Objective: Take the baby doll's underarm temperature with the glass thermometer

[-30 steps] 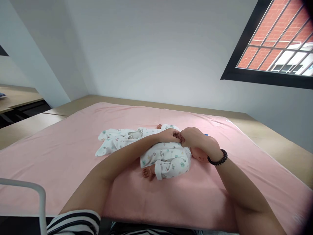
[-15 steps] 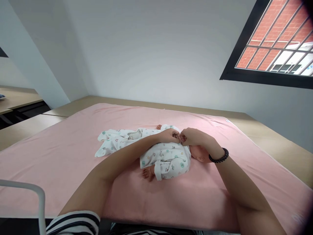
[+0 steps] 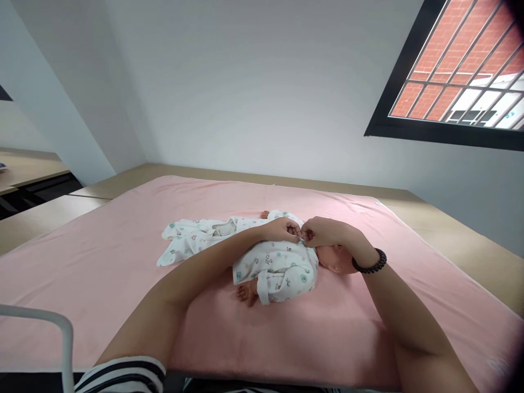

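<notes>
A baby doll lies on its back, its head to the right and partly covered by my right arm. It wears a white baby top printed with small animals and green dots. White baby trousers in a similar print stretch out to the left. My left hand is closed at the upper front of the top, fingertips pinching the cloth near the neckline. Against it, my right hand pinches the same spot. Any fastening between the fingertips is too small to make out.
A pink blanket covers most of the wooden table. Behind it rises a white wall, with a barred window at the upper right. A white curved rail stands at the lower left.
Both hands stay at the neckline in nearly the same pinch. The view has tilted slightly, so the scene sits a little lower.
</notes>
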Demonstrator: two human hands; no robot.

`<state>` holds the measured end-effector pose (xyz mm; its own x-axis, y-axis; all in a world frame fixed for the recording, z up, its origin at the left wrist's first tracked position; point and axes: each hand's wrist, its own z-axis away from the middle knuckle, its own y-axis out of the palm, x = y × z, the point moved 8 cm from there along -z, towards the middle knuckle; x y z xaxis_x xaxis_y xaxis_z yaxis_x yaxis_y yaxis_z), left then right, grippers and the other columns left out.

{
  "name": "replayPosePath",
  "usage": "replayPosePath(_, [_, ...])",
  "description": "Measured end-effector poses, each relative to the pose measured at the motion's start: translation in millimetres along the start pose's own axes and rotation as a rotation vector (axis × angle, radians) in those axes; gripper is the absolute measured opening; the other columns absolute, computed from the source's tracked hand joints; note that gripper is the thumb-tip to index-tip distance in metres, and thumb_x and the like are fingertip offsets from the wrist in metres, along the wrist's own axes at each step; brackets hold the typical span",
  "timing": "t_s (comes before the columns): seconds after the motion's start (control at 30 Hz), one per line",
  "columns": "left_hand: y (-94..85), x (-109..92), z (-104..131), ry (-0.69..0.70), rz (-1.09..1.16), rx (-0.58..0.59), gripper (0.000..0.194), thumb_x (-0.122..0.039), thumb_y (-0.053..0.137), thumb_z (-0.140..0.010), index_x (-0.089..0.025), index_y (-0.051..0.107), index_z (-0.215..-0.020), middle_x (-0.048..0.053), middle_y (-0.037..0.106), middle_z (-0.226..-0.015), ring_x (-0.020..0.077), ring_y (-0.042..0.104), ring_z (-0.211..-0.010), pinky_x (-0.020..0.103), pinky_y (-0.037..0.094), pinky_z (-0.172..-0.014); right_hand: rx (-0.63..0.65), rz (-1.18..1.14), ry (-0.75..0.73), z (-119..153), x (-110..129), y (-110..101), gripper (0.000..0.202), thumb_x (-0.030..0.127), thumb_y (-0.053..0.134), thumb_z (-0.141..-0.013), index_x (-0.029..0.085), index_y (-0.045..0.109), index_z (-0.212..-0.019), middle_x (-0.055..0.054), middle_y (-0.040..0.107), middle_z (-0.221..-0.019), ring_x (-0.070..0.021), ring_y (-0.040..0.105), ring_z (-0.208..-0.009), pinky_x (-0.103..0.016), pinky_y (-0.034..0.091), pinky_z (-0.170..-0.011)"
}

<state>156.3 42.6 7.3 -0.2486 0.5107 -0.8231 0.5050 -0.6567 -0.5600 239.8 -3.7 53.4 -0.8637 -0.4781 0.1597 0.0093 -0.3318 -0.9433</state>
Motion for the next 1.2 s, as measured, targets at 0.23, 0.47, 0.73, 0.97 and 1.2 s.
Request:
replayPosePath(0.23, [-0.6, 3, -1, -0.008, 0.013, -0.018, 0.022, -0.031, 0.074, -0.074, -0.015, 0.072, -0.09, 0.001, 0.063, -0.078, 0.0141, 0.055, -0.075, 0.025, 0.042, -0.067, -0.11, 0.048, 0.037, 2, -2, -11, 0.007, 0.024, 0.06, -0.078, 0.02, 0.06, -0.083, -0.001, 0.062, -0.08, -0.0136, 0.048, -0.064, -0.026, 0.031, -0.056])
replayPosePath(0.47, [-0.4, 4, -1, -0.005, 0.017, -0.02, 0.019, -0.029, 0.073, -0.074, -0.015, 0.073, -0.088, 0.001, 0.065, -0.079, 0.0143, 0.056, -0.076, 0.025, 0.042, -0.067, -0.065, 0.037, -0.008, -1, 4, -9, 0.006, 0.016, 0.057, -0.078, 0.019, 0.055, -0.073, 0.001, 0.058, -0.069, -0.0118, 0.043, -0.06, -0.026, 0.029, -0.056])
replayPosePath(0.73, [-0.1, 2, -1, -0.008, 0.048, -0.017, 0.021, -0.027, 0.073, -0.075, -0.016, 0.072, -0.092, 0.002, 0.066, -0.084, 0.0154, 0.058, -0.079, 0.026, 0.044, -0.07, -0.084, 0.121, -0.038, -3, 5, -5, 0.01, 0.019, 0.056, -0.076, 0.02, 0.049, -0.069, 0.002, 0.049, -0.06, -0.0112, 0.037, -0.055, -0.028, 0.021, -0.054])
replayPosePath(0.97, [-0.3, 0, 0, 0.007, 0.043, -0.011, 0.027, -0.026, 0.073, -0.075, -0.016, 0.073, -0.1, 0.001, 0.066, -0.086, 0.0148, 0.06, -0.08, 0.025, 0.044, -0.072, -0.179, 0.238, -0.039, -3, 11, -11, 0.018, 0.013, 0.055, -0.071, 0.02, 0.041, -0.063, 0.003, 0.04, -0.057, -0.0108, 0.027, -0.053, -0.029, 0.018, -0.055])
replayPosePath(1.2, [-0.1, -3, 0, 0.02, 0.015, -0.015, 0.026, -0.025, 0.072, -0.074, -0.016, 0.074, -0.099, 0.001, 0.067, -0.086, 0.0147, 0.059, -0.079, 0.025, 0.043, -0.07, -0.205, 0.294, -0.071, -2, 21, -10, 0.023, 0.006, 0.053, -0.068, 0.019, 0.038, -0.056, 0.004, 0.021, -0.059, -0.0117, 0.012, -0.056, -0.032, 0.014, -0.059])
